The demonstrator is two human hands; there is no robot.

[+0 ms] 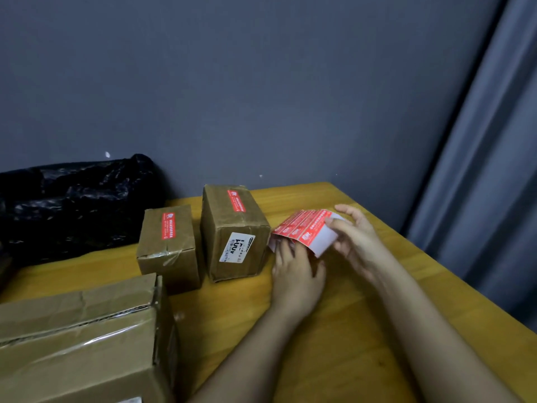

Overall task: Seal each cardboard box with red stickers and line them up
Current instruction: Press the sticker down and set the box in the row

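Note:
Two small cardboard boxes stand side by side at the back of the wooden table (pixel 334 330). The left box (pixel 168 245) and the taller right box (pixel 235 234) each carry a red sticker on top. A sheet of red stickers (pixel 302 228) on white backing hovers just right of the taller box. My left hand (pixel 296 274) holds its near edge from below. My right hand (pixel 353 237) pinches the sheet's right side, thumb on the white backing. A large cardboard box (pixel 81 341) with clear tape sits at the lower left, without a red sticker in view.
A crumpled black plastic bag (pixel 72 205) lies at the back left against the grey wall. A grey curtain (pixel 488 170) hangs to the right. The table's right edge (pixel 436 251) runs diagonally near my right arm.

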